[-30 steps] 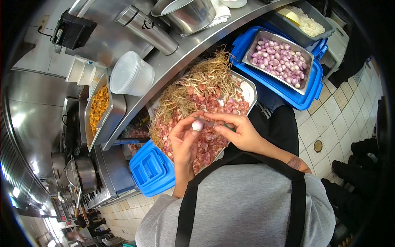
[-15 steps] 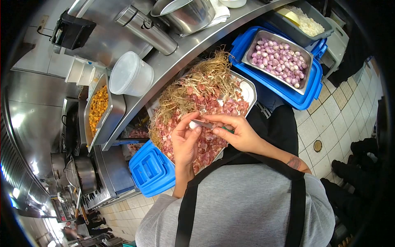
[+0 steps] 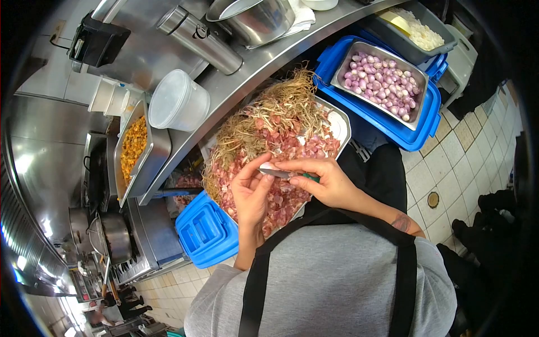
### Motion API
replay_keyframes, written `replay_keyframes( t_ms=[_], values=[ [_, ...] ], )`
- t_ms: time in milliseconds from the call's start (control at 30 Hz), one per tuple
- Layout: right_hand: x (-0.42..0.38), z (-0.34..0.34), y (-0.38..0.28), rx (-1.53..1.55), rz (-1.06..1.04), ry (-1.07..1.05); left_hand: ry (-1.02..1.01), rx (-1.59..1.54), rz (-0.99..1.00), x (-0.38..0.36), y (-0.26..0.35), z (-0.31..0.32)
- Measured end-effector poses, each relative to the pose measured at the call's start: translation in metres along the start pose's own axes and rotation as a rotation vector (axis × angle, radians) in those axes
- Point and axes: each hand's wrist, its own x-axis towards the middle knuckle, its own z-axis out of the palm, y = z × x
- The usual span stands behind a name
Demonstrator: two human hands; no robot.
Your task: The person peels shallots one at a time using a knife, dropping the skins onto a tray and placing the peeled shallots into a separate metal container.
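Note:
My left hand (image 3: 251,188) pinches a small pale shallot (image 3: 266,166) between thumb and fingers. A small knife (image 3: 275,173) with a green handle is in my right hand (image 3: 317,178), its blade against the shallot. Beneath both hands, a large tray (image 3: 343,124) holds reddish shallot skins (image 3: 286,196) and a heap of dry roots and stalks (image 3: 269,115). At the upper right, many peeled purple-white shallots (image 3: 382,81) fill a metal pan (image 3: 416,117) resting on a blue lid (image 3: 429,115).
The steel counter (image 3: 261,67) carries a white lidded tub (image 3: 178,101), a metal flask (image 3: 202,42), a pot (image 3: 252,25) and a pan of orange-yellow pieces (image 3: 133,145). A blue lid (image 3: 208,230) is at lower left. A grey bin (image 3: 446,42) stands upper right. Distant people (image 3: 126,306) appear lower left.
The knife blade has shifted slightly left across the shallot, and the shallot sits a little higher between the fingers. Both hands keep nearly the same place.

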Motion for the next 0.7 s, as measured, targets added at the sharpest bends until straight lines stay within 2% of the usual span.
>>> replay_keyframes(
  t_ms=[33,133,233,333,433,567,700],
  values=[
    [0.000,0.000,0.001,-0.067,-0.061,0.014,-0.007,0.015,0.003,0.000,0.001,-0.001],
    [-0.001,-0.001,-0.002,-0.164,-0.072,0.006,-0.034,0.115,0.028,-0.001,0.001,-0.006],
    [-0.001,-0.003,-0.008,-0.207,-0.010,-0.035,-0.034,0.181,0.025,-0.002,0.004,-0.009],
    [-0.002,0.006,0.008,-0.007,-0.040,0.041,-0.052,0.201,0.007,-0.003,0.007,-0.014],
    [-0.002,-0.010,0.002,0.501,0.427,-0.166,-0.076,0.196,0.026,-0.003,0.010,-0.010],
    [-0.003,-0.014,0.005,0.731,0.521,-0.188,-0.092,0.077,0.061,-0.004,0.007,-0.002],
    [-0.003,-0.018,0.000,0.845,0.625,-0.188,-0.107,0.110,0.173,0.001,0.007,0.001]
  ],
)
